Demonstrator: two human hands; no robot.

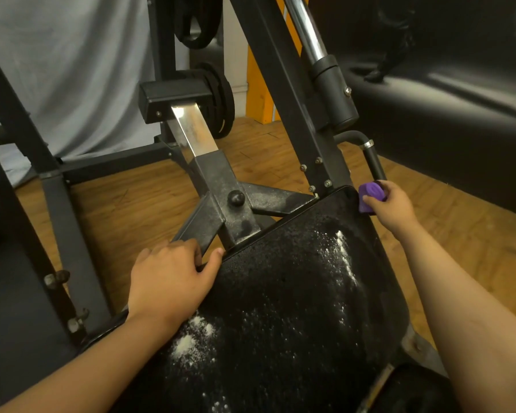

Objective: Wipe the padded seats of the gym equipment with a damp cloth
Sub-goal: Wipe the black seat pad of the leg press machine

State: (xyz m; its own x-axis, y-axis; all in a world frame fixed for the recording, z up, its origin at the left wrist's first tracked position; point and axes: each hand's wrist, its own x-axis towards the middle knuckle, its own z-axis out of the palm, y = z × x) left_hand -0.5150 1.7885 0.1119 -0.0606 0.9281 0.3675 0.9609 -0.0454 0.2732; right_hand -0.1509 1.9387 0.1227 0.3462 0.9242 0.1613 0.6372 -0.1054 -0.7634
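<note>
Steel frame [280, 84], black and bolted, takes up most of what I can see from here, rising off the wooden floor [131, 198] with weight plates [218, 102] hung behind it. Below it sits the padded seat [280, 293], a broad black cushion tilted towards the person.

The cushion is far from clean. White powder [343, 251] lies in a streak down its right side, a second clump [191, 338] sits near the left forearm, and fine specks are scattered across the middle. I see no wiped band anywhere on it, so I judge the wiping of this seat barely begun, if at all. Nearly the whole surface is left to do, and the dark padded bench [444, 114] off to the right may need doing too.

The left hand [170, 278] is clamped on the seat's left front edge, fingers curled over where a metal bracket [197, 228] runs under it and thumb along the rim, which seems to steady the cushion.

The right hand [393, 207] is at the far right corner, fingers pinched round the purple cloth [370, 198]. The cloth is bunched small and touches the seat's corner edge, just below a black handle [376, 162]. Whether it is damp I cannot tell.
</note>
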